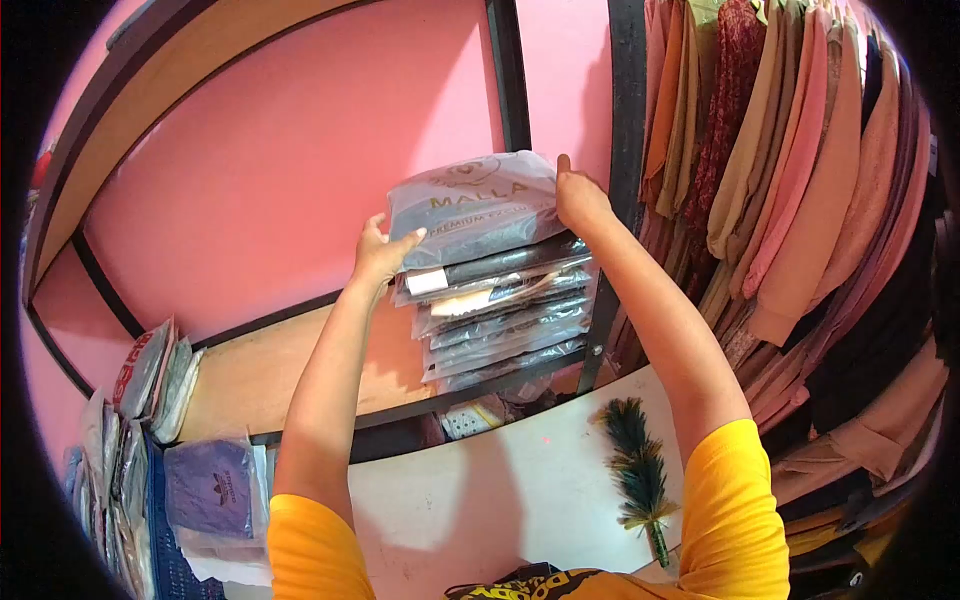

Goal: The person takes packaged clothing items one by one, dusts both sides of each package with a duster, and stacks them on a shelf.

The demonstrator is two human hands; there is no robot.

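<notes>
Between my two hands is a plastic-bagged garment (476, 212), its cloudy bag printed "MALLA" in gold. My left hand (383, 250) grips its left edge, thumb over the top. At the right end, my right hand (582, 198) is closed around the bag's edge. The package tilts slightly up to the right and overlaps the top of a stack of bagged garments (508, 325) on the wooden shelf (300, 365).
More bagged clothes (155, 380) lean at the shelf's left end. A bag with an Adidas logo (208, 487) lies lower left. On the white counter (440, 510) rests a dark green feathery duster (637, 465). Hanging garments (790, 180) crowd the right, beside a black upright post (628, 90).
</notes>
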